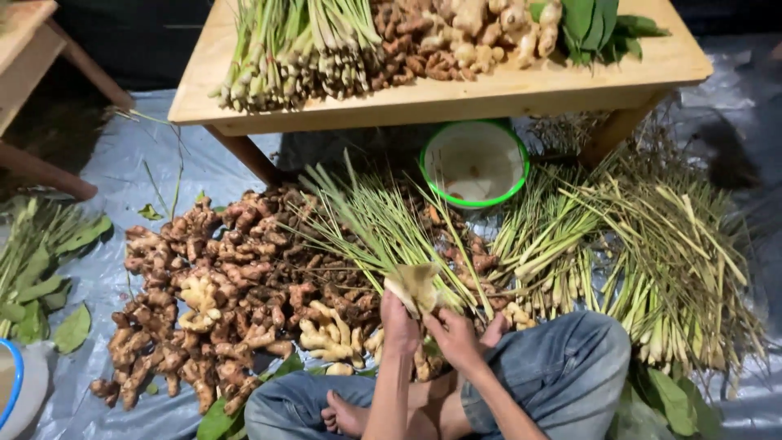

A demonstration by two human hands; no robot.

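We hold one lemongrass bunch (pixel 383 236) at its cut base: left hand (pixel 399 323) and right hand (pixel 453 336) both closed around it, side by side. Its long axis runs toward 11 o'clock, over the ginger pile (pixel 220 285) on the tarp (pixel 122 179).

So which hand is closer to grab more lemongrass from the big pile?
Probably the right hand: the big lemongrass pile lies on its side. The left hand sits nearer the ginger. Both hold a lemongrass bundle.
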